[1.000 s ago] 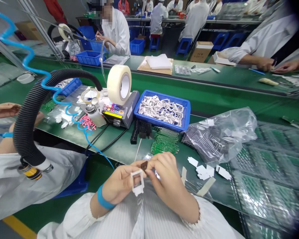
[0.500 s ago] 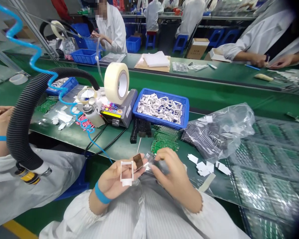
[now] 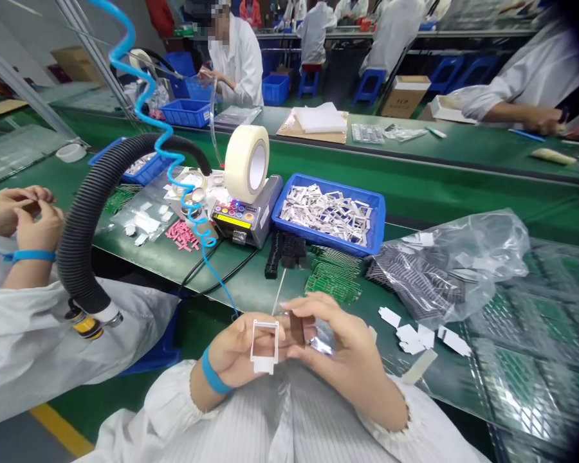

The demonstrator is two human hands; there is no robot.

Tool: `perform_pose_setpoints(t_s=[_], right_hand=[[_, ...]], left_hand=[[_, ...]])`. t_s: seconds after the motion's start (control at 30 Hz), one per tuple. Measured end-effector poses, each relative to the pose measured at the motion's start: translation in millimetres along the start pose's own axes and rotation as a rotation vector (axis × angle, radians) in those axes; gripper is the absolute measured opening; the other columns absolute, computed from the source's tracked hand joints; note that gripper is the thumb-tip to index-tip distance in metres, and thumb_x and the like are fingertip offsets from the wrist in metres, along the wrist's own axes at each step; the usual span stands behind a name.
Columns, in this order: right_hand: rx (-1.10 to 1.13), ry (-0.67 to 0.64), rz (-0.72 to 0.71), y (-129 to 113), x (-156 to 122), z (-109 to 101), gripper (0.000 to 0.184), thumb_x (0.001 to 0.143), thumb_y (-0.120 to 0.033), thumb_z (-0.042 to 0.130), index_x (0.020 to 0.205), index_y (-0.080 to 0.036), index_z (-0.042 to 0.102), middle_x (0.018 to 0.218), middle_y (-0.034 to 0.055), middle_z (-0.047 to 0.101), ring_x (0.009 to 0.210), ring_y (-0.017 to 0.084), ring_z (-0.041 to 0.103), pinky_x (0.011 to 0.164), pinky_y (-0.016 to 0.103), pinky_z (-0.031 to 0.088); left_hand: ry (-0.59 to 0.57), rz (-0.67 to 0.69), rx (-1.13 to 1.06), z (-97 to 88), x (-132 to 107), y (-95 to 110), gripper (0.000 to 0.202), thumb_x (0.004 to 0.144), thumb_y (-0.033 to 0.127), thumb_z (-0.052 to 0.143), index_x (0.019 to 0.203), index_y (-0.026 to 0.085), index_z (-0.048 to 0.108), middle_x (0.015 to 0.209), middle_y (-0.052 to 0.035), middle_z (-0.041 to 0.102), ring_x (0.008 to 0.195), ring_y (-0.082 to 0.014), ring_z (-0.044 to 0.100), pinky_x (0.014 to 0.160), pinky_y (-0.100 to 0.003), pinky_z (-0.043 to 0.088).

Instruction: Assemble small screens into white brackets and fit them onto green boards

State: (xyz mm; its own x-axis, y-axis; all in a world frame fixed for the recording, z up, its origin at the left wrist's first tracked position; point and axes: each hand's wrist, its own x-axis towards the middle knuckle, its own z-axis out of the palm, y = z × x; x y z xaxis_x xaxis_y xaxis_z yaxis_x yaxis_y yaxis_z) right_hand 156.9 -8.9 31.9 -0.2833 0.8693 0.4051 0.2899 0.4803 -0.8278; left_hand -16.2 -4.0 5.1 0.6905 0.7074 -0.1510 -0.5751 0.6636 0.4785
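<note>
While the person's left hand [image 3: 230,350] grips a white rectangular plastic frame [image 3: 264,346] with a small tab at its lower edge, the right hand [image 3: 340,337] is held just beside it, above the person's lap and in front of the bench edge. The left fingers [image 3: 282,331] are curled closed behind the frame, which stands upright with its open window facing the camera. The right fingers [image 3: 321,312] are nearly closed and pinch a thin dark brown rectangular piece [image 3: 296,328] against a crinkled clear film [image 3: 321,339]; the piece lies very near the frame, but contact between them cannot be confirmed. A blue wrist strap [image 3: 214,379] encircles the left wrist.

Ahead on the green bench mat [image 3: 251,286] are a blue plastic tray [image 3: 328,181] filled with white frames, a tape dispenser [image 3: 238,233] carrying a cream tape roll [image 3: 247,161], and stacked green circuit-board strips [image 3: 332,281]. To the right lie loose white paper pieces [image 3: 408,337] and a clear plastic bag [image 3: 485,254]. At the left, a co-worker's hands [image 3: 24,212] are held together beyond a black corrugated hose [image 3: 84,199].
</note>
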Motion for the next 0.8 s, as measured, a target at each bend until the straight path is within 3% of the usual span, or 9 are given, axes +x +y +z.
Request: perform_pose_setpoints(t_s=[0.13, 0.23, 0.37, 0.47, 0.63, 0.8], right_hand=[[0.628, -0.006, 0.156, -3, -7, 13, 0.035, 0.077, -0.038, 0.069, 0.102, -0.026, 0.048, 0.110, 0.0076, 0.066, 0.100, 0.019, 0.064, 0.078, 0.035, 0.055], [0.719, -0.008, 0.135, 0, -8, 17, 0.036, 0.076, -0.034, 0.071, 0.101, -0.025, 0.047, 0.110, 0.0076, 0.066, 0.102, 0.017, 0.063, 0.084, 0.035, 0.053], [0.477, -0.008, 0.080, 0, -10, 8, 0.046, 0.075, -0.047, 0.067, 0.110, -0.025, 0.046, 0.119, 0.0099, 0.060, 0.112, 0.020, 0.057, 0.091, 0.040, 0.049], [0.220, 0.087, 0.046, -6, -11, -4, 0.044, 0.080, -0.053, 0.059, 0.112, -0.025, 0.047, 0.117, 0.0099, 0.056, 0.111, 0.022, 0.054, 0.088, 0.040, 0.049], [-0.198, 0.192, -0.013, -14, -5, -13, 0.003, 0.089, -0.025, 0.053, 0.088, -0.023, 0.054, 0.081, 0.0033, 0.055, 0.081, 0.018, 0.054, 0.069, 0.034, 0.047], [-0.318, 0.160, -0.049, -13, 0, -11, 0.009, 0.086, -0.016, 0.055, 0.079, -0.022, 0.055, 0.073, 0.0006, 0.053, 0.074, 0.017, 0.051, 0.067, 0.033, 0.045]], left_hand=[[-0.171, -0.012, -0.043, 2.8, 0, -5, 0.029, 0.071, 0.044, 0.068, 0.082, 0.018, 0.073, 0.101, -0.0117, 0.070, 0.103, -0.0293, 0.061, 0.085, -0.039, 0.048], [-0.187, 0.000, -0.037, 3.7, -1, -6, 0.025, 0.073, 0.043, 0.067, 0.081, 0.020, 0.074, 0.109, -0.0065, 0.069, 0.104, -0.0259, 0.062, 0.081, -0.030, 0.050], [-0.170, 0.012, 0.012, 7.4, -1, -1, 0.029, 0.070, 0.046, 0.069, 0.086, 0.022, 0.074, 0.108, -0.0050, 0.068, 0.102, -0.0269, 0.062, 0.085, -0.033, 0.050], [-0.132, 0.025, 0.101, 12.9, -2, 3, 0.031, 0.064, 0.046, 0.075, 0.081, 0.019, 0.075, 0.115, -0.0081, 0.063, 0.106, -0.0257, 0.058, 0.091, -0.033, 0.046], [-0.061, 0.061, 0.316, 18.9, -3, 8, 0.032, 0.060, 0.047, 0.077, 0.078, 0.021, 0.076, 0.114, -0.0099, 0.054, 0.108, -0.0273, 0.051, 0.098, -0.040, 0.038], [-0.100, 0.115, 0.578, 22.3, -7, 11, 0.035, 0.064, 0.049, 0.074, 0.089, 0.025, 0.075, 0.117, -0.0092, 0.049, 0.108, -0.0253, 0.048, 0.097, -0.038, 0.035]])
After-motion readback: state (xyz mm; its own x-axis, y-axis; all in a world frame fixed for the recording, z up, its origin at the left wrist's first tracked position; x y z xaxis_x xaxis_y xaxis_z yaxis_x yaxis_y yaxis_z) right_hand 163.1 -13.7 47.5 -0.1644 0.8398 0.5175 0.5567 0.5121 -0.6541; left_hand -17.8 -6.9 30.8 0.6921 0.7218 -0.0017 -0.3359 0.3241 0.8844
